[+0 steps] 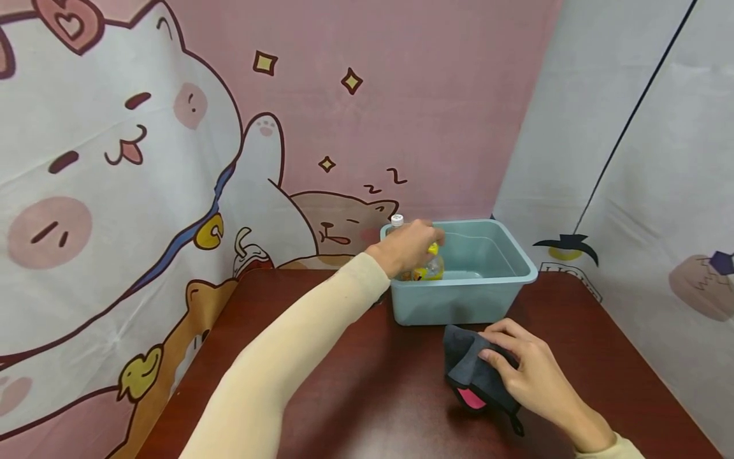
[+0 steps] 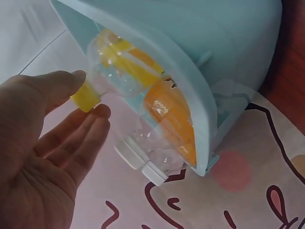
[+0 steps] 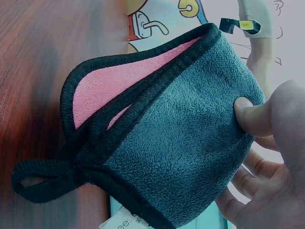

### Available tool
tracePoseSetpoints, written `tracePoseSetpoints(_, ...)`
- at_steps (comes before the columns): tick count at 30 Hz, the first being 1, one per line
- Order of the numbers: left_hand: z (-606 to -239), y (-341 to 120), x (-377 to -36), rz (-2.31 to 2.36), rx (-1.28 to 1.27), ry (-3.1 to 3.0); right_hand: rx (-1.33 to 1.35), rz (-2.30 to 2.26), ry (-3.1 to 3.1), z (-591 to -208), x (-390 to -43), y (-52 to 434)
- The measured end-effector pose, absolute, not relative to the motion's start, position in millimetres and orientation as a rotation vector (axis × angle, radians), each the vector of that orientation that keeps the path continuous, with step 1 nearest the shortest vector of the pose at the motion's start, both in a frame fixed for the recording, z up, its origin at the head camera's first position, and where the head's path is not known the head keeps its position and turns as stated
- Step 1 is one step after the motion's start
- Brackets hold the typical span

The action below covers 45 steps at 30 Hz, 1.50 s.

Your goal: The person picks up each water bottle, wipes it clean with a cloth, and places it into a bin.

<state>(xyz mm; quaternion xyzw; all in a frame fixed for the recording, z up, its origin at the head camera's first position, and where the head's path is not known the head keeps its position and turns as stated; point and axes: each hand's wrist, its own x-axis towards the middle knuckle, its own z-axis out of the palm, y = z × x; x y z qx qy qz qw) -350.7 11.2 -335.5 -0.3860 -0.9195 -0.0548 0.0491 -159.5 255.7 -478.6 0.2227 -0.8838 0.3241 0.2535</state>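
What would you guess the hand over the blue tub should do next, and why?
Probably close the left hand round the yellow-capped bottle and lift it out. Its fingers are straight, only touching the yellow cap, so nothing is gripped yet. The bottle lies in the tub beside other clear bottles, while the right hand already pinches the grey cloth on the table.

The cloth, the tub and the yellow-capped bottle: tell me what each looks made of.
Cloth: soft fleece or microfibre by its nubby grey pile, pink inner face, black stitched edging. Tub: smooth teal plastic, moulded rim. Yellow-capped bottle: thin clear plastic, glossy highlights, printed yellow label.
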Motion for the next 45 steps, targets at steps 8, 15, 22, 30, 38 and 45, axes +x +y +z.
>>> tracePoseSetpoints(8,-336,0,-337,-0.093,-1.165,-2.788,0.598,0.876,-2.401,-480,-161,256)
tracePoseSetpoints(15,-334,-19,-321,-0.226,-1.139,-2.717,0.585,0.882,-2.413,-481,-162,256)
tracePoseSetpoints(22,-335,-46,-300,-0.351,-1.126,-2.574,0.569,0.849,-2.405,-480,-163,262)
tracePoseSetpoints(30,-356,-87,-282,-0.389,-1.057,-2.52,0.563,0.784,-2.373,-478,-169,272)
tracePoseSetpoints(38,-377,-126,-268,-0.452,-0.968,-2.514,0.592,0.724,-2.361,-479,-178,286)
tracePoseSetpoints(45,-395,-156,-259,-0.464,-0.892,-2.55,0.596,0.601,-2.394,-478,-188,296)
